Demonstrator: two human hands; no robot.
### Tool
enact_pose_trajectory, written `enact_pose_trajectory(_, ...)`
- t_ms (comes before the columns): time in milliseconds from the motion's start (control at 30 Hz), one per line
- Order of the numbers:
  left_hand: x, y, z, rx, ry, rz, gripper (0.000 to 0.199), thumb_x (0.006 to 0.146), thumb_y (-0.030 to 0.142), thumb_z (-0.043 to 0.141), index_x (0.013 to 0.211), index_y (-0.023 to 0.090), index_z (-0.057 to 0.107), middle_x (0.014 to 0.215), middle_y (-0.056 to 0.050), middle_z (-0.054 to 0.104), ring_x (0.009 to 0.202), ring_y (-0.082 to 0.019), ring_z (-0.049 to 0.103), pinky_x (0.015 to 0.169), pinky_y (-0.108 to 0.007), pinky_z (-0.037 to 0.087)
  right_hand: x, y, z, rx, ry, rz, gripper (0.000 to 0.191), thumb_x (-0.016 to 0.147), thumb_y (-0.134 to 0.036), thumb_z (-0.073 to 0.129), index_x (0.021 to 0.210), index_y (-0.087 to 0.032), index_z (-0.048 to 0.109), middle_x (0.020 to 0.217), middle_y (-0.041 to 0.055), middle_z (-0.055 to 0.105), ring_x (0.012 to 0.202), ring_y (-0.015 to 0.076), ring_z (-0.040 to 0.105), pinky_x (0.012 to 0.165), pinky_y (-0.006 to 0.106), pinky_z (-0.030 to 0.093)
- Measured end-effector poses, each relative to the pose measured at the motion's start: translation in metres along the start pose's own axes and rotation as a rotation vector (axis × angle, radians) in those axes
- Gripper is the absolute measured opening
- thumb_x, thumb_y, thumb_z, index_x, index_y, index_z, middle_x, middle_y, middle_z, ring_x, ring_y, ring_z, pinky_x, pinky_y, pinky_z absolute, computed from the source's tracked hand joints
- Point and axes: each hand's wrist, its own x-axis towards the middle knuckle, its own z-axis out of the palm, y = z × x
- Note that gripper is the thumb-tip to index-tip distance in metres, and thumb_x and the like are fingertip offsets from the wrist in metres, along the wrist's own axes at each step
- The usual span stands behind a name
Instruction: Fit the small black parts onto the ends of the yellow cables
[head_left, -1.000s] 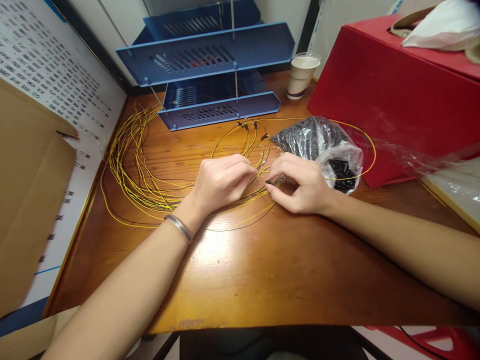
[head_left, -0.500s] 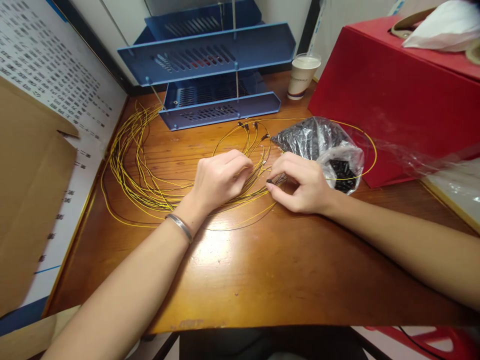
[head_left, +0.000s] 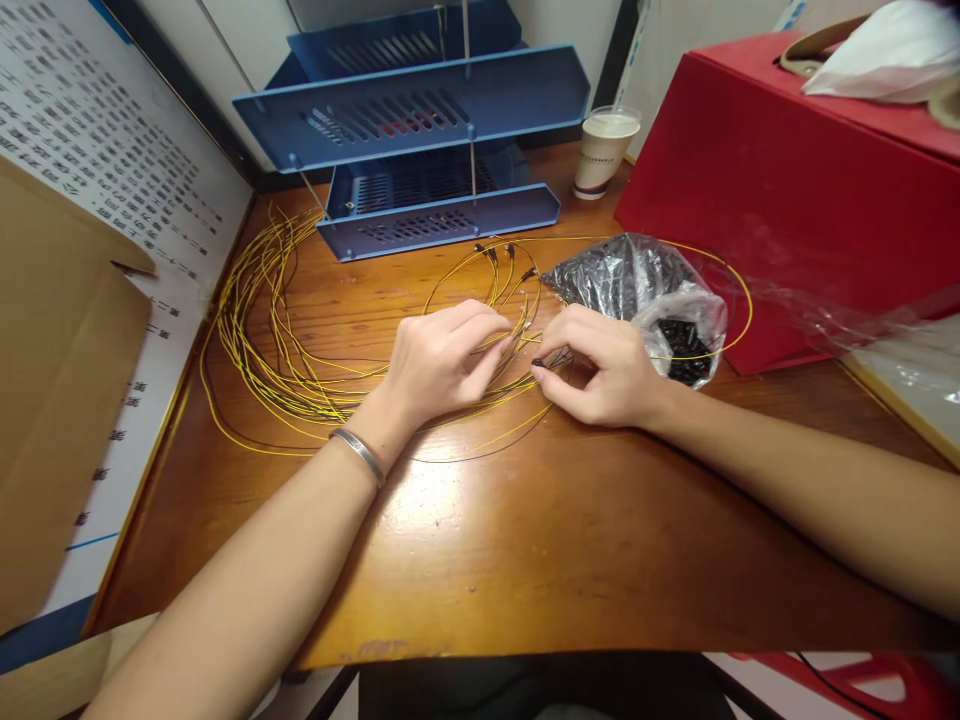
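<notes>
On the desk, a loose coil of thin yellow and dark wires (head_left: 247,350) curves from the left toward both hands. My left hand (head_left: 446,360) rests over the bundle, its thumb and forefinger tips close together on a wire. Just right of it, my right hand (head_left: 604,365) pinches a small black plastic piece (head_left: 538,362) between thumb and forefinger. Behind the hands, several wire ends carry black connectors (head_left: 491,253). A clear plastic bag (head_left: 630,275) full of small black parts lies open behind my right hand. The wire ends between the hands are too small to make out.
A blue tiered file tray (head_left: 442,220) stands at the back, with a paper cup (head_left: 604,150) beside it. The large red box (head_left: 772,190) fills the right rear. Cardboard (head_left: 67,380) and a printed board (head_left: 97,150) border the left side. One wire loops around the bag.
My left hand's fingertips have moved slightly right, toward the right hand, with thumb and forefinger stretched a little further. My right hand keeps its pinch on the black piece in nearly the same place.
</notes>
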Motion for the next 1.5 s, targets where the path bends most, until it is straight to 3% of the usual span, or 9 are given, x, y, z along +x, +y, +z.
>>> enact_pose_trajectory(467, -0.0011, -0.0033, 0.0024, -0.035, -0.042, 0.018, 0.014, 0.095, 0.021, 0.059, 0.093, 0.015, 0.071, 0.087, -0.006, 0.077, 0.074, -0.013, 0.071, 0.067, -0.022, 0.053, -0.0003, 0.0000, -0.0004, -0.027, -0.014, 0.017, 0.011, 0.079, -0.015, 0.067, 0.086, -0.020, 0.061, 0.081, 0.0045, 0.068, 0.074, 0.0184, 0.064, 0.067, 0.033, 0.053)
enact_pose_trajectory(933, -0.0018, -0.0064, 0.0039, -0.038, 0.015, 0.094, 0.010, 0.093, 0.017, 0.061, 0.092, 0.015, 0.071, 0.087, -0.005, 0.078, 0.076, -0.013, 0.074, 0.067, -0.021, 0.056, 0.0001, 0.0001, -0.0004, -0.028, -0.002, 0.017, 0.011, 0.079, -0.015, 0.067, 0.086, -0.021, 0.061, 0.080, 0.0029, 0.067, 0.073, 0.0180, 0.064, 0.065, 0.032, 0.053)
enact_pose_trajectory(1500, -0.0014, -0.0047, 0.0044, -0.016, 0.043, 0.065, 0.009, 0.091, 0.016, 0.064, 0.088, 0.016, 0.072, 0.085, -0.003, 0.079, 0.074, -0.012, 0.075, 0.065, -0.018, 0.054, -0.0004, -0.0001, -0.0005, -0.018, -0.013, 0.025, 0.011, 0.079, -0.015, 0.067, 0.086, -0.021, 0.062, 0.080, 0.0029, 0.067, 0.073, 0.0182, 0.063, 0.065, 0.032, 0.051)
